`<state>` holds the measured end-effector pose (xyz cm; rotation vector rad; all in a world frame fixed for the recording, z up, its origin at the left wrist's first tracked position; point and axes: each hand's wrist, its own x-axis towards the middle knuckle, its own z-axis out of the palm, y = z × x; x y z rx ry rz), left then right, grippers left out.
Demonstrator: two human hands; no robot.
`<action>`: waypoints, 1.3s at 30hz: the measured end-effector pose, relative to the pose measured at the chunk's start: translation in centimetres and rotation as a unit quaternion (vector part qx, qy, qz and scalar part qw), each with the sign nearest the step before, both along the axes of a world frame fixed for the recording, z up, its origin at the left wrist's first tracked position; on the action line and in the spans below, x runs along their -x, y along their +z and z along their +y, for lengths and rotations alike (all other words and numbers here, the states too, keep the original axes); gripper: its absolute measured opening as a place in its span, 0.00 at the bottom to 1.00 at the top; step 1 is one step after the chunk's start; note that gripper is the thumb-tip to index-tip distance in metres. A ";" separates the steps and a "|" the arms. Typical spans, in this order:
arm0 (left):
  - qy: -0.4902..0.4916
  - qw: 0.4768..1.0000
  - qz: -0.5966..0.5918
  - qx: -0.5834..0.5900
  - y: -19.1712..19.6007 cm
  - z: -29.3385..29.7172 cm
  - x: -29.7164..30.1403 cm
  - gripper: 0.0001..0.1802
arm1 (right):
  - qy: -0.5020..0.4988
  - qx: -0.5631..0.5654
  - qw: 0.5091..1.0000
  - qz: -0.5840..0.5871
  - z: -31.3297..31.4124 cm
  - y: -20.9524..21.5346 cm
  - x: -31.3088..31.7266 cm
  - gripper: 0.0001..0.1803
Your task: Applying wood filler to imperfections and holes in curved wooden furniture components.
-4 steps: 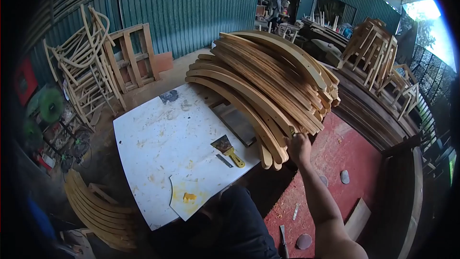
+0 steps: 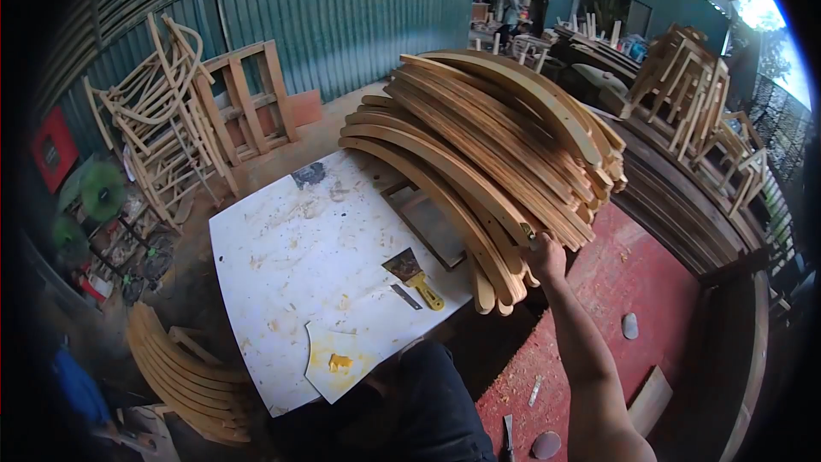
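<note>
My right hand [image 2: 547, 258] is closed at the near right end of a stack of curved wooden pieces [image 2: 479, 146]. Its fingers touch or sit just over the end of one pale curved piece [image 2: 462, 164]. A small dark and yellowish bit shows at the fingertips, too small to name. On the white board [image 2: 274, 248] left of the stack lie a wide putty knife [image 2: 417, 281] with a yellow handle and a narrow metal blade [image 2: 405, 296]. At the near edge a pale sheet [image 2: 329, 347] carries a dab of yellow putty [image 2: 339, 363]. My left hand is out of view.
A red surface [image 2: 616, 291] at right bears a chisel-like tool [image 2: 508, 436], round discs and shavings. More curved wood [image 2: 175, 376] lies low at left, near a green fan [image 2: 103, 193]. Chair frames [image 2: 167, 103] lean by the wall. Someone [image 2: 513, 5] stands far back.
The view has turned slightly, so most of the scene sits a little further right. My right hand stays at the same end of the stack.
</note>
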<state>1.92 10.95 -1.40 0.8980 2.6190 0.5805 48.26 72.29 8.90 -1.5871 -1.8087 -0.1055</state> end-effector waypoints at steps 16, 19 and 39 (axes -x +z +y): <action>-0.070 0.819 -0.492 -0.286 6.3 30.1 -9.9 0.19 | 0.181 0.219 0.786 0.550 -9.6 6.5 7.7 0.16; -0.088 0.757 -0.590 -0.267 8.2 38.5 -13.3 0.27 | 0.110 0.201 0.767 0.599 -17.5 6.5 8.7 0.18; 0.089 0.787 -0.485 -0.370 10.1 23.1 -3.0 0.33 | 0.354 0.624 0.423 0.553 -42.5 -2.0 20.2 0.14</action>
